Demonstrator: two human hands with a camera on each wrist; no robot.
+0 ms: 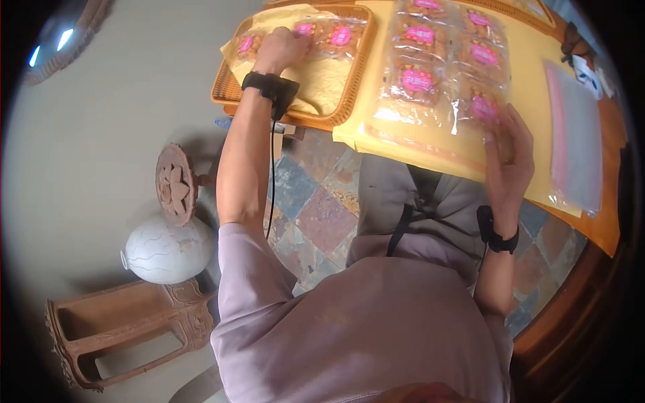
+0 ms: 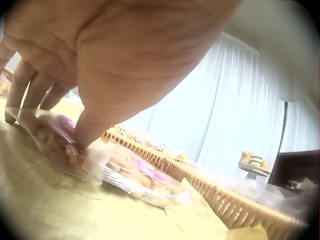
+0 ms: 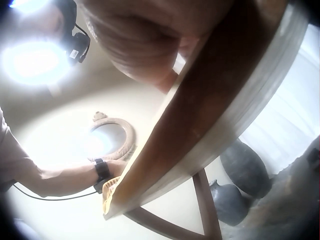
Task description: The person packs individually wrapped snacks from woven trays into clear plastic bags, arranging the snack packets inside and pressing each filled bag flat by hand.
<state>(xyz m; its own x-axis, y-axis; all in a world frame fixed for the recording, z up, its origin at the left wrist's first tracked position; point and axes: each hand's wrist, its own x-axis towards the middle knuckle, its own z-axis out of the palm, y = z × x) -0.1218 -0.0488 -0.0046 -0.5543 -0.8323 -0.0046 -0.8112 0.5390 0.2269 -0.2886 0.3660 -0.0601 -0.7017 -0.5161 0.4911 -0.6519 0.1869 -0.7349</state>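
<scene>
In the head view, a wicker basket [image 1: 348, 94] lined with yellow paper holds several clear packets of brown snacks with pink labels. My left hand [image 1: 281, 50] reaches into it. Seen from the left wrist, the thumb and fingers of that hand [image 2: 115, 60] pinch a snack packet [image 2: 47, 135]; another packet [image 2: 150, 172] lies beside it against the basket wall. On the yellow-covered table, more labelled packets [image 1: 416, 79] lie in two rows at a large clear plastic sheet or bag [image 1: 430, 127]. My right hand [image 1: 514, 158] rests at its right side by the table edge, fingers loosely bent.
A stack of clear plastic bags [image 1: 574, 141] lies on the table's right side. Another wicker basket [image 1: 531, 10] stands at the back. On the left are a pale round jar [image 1: 168, 250] and a carved wooden stand [image 1: 127, 312].
</scene>
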